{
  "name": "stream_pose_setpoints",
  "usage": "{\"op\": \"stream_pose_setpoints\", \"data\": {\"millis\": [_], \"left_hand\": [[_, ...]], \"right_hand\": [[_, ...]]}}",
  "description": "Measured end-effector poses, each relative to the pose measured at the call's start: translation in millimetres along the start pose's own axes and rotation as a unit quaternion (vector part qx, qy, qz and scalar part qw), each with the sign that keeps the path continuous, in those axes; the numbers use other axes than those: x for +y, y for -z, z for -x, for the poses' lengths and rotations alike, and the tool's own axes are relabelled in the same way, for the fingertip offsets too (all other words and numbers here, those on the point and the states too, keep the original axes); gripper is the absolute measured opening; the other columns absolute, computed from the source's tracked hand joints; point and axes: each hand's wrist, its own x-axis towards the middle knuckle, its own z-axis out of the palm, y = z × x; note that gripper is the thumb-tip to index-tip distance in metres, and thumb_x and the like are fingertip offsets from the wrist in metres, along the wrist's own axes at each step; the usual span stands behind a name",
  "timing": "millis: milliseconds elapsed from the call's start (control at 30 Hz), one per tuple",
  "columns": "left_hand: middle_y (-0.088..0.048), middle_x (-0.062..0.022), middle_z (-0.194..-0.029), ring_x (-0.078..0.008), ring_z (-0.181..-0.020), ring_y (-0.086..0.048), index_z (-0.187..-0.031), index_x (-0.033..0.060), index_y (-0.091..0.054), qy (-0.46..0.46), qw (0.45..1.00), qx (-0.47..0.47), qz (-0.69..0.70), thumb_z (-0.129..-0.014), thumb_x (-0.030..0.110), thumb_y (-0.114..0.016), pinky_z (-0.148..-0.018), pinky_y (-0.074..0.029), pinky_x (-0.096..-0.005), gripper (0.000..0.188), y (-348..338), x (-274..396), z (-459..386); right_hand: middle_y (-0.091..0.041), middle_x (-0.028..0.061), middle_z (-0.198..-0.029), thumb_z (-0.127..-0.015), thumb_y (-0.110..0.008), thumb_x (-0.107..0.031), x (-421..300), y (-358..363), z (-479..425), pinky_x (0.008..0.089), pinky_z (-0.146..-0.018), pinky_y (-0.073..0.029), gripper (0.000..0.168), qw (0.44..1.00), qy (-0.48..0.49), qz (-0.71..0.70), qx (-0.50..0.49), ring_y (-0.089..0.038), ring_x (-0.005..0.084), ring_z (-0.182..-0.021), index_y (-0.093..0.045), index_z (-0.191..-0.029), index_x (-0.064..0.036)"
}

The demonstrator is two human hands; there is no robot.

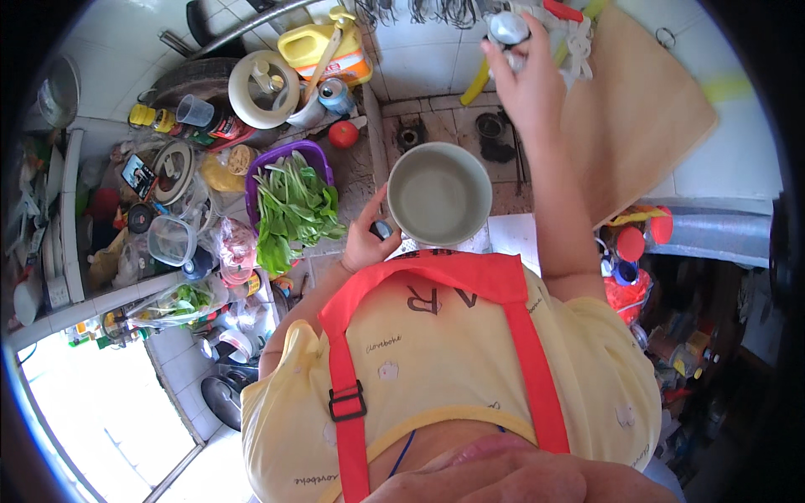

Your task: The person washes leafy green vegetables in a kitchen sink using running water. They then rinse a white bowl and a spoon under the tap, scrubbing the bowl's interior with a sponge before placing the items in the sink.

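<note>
A deep round grey-green pot [439, 193] stands or hangs upright in front of my chest, with nothing seen inside it. My left hand [371, 242] is at its left side, fingers and thumb against the wall, curled around a small dark round piece [380, 230]; whether that piece belongs to the pot is unclear. Raised at the upper right, my right hand [525, 69] grips a small round object with a silvery top [509, 27], near the tiled wall. What lies under the pot is hidden.
Beyond the pot are two burners [410, 134]. Leafy greens [295, 201] fill a purple basket [305, 146]; beside it lie a tomato [343, 134], a can [336, 95] and a yellow oil jug [314, 50]. A large brown board [635, 113] stands right of my right arm.
</note>
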Motion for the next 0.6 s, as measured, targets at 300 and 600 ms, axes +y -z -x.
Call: {"op": "stream_pose_setpoints", "data": {"millis": [300, 600], "left_hand": [[-0.055, 0.0027, -0.061, -0.0006, -0.055, -0.046, -0.137, 0.0032, -0.035, 0.046, 0.999, 0.010, 0.022, -0.070, 0.002, -0.065, -0.051, -0.036, -0.0183, 0.074, 1, -2, 13], [-0.058, 0.0002, -0.061, -0.0021, -0.057, -0.048, -0.139, 0.0057, -0.034, 0.065, 0.997, 0.025, 0.039, -0.069, 0.004, -0.064, -0.054, -0.041, -0.0204, 0.076, 0, -10, 20]], "right_hand": [[-0.063, 0.0076, -0.093, -0.089, -0.055, -0.040, -3, -120, 15, 0.0338, -0.072, -0.050, 0.040, 0.774, -0.356, -0.436, -0.290, -0.062, 0.0199, -0.085, -0.054, -0.109, -0.006], [-0.051, 0.0192, -0.120, -0.091, -0.049, -0.034, -14, -200, -39, 0.0526, -0.093, -0.044, 0.048, 0.534, -0.506, -0.644, -0.212, -0.054, 0.0341, -0.109, -0.041, -0.121, 0.001]]}}
